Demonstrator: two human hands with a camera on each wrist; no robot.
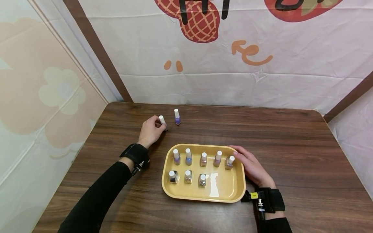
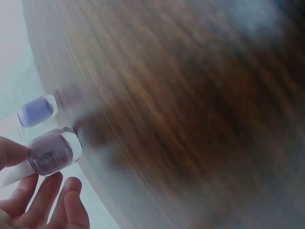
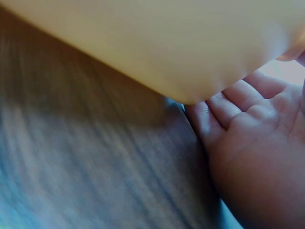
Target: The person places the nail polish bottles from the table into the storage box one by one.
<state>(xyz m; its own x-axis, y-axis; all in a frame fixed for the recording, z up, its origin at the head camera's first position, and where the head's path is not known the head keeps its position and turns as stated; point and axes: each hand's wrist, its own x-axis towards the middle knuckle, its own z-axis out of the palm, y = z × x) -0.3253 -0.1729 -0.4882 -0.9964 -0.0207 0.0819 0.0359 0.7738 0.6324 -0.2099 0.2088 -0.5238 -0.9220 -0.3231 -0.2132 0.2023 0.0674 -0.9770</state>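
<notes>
My left hand [image 1: 151,131] pinches a nail polish bottle [image 2: 51,153] with mauve polish and a white cap, between thumb and fingers. The bottle is upright, slightly tilted, at the back left of the table. Just right of it stands another nail polish bottle [image 1: 177,119], purple with a white cap. My right hand [image 1: 254,166] holds the right end of a yellow tray [image 1: 224,191], thumb over the rim and fingers along the outer wall [image 3: 190,57]. Several white-capped nail polish bottles stand inside the tray in two rows, among them a blue one [image 1: 188,158].
The brown wooden table [image 1: 306,168] reaches back to a printed fabric sheet [image 1: 204,87] hanging behind it. Another printed sheet [image 1: 43,97] hangs along the left side. Black straps with small devices sit on both wrists.
</notes>
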